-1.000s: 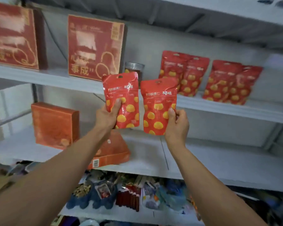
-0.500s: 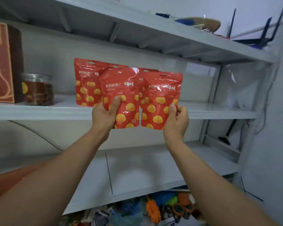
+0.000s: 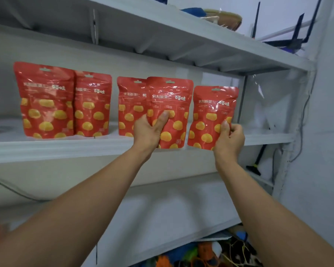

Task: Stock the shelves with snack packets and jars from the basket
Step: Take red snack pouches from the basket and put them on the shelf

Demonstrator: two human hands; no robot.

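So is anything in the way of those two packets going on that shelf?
Mostly no. Behind the right packet, held by the right hand, the shelf looks bare. The left packet, in the left hand, overlaps a standing packet, so it should land beside it.

Left hand (image 3: 148, 132) and right hand (image 3: 229, 140) aloft, gripping.

The left hand (image 3: 148, 132) and right hand (image 3: 228, 139) have drawn their packets (image 3: 170, 99) apart toward the shelf (image 3: 66, 149).

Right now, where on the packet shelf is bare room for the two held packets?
Bare: the packet shelf between the right held packet and the upright post; also the lower shelf. Crowded: three standing packets left of the left held packet.
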